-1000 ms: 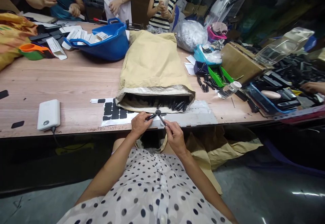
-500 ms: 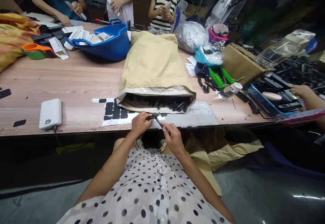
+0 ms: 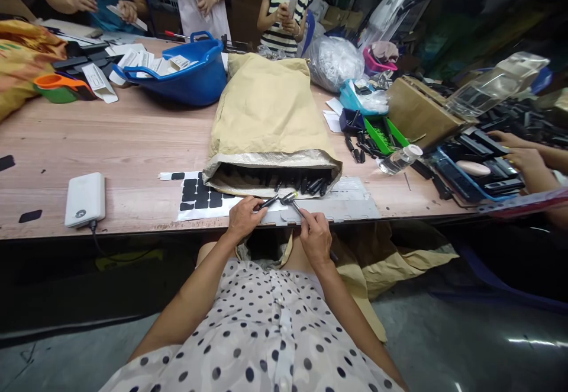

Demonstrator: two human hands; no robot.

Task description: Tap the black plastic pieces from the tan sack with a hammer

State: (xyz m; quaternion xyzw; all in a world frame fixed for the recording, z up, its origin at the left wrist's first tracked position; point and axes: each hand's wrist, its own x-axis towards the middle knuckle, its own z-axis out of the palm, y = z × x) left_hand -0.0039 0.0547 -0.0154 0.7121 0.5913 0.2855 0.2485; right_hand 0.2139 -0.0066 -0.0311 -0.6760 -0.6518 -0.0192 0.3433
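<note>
Rod [image 3: 268,202], black and slender, is pinched by the left hand [image 3: 243,217], its free end pointed away from the body. A small hammer-like tool [image 3: 299,208] is gripped around its handle by the right hand [image 3: 316,235]; its dark head is held between the hands, near the rod's tip. Just beyond both hands, a tan paper sack [image 3: 266,102] is laid on the wood-grain table [image 3: 146,134], its mouth opened toward them, with black rod-like pieces [image 3: 316,186] inside. A white sheet [image 3: 231,203] of black stickers [image 3: 215,199] is partly covered by the sack, beyond the left hand. Farther left, a white power bank [image 3: 85,199] is placed.
</note>
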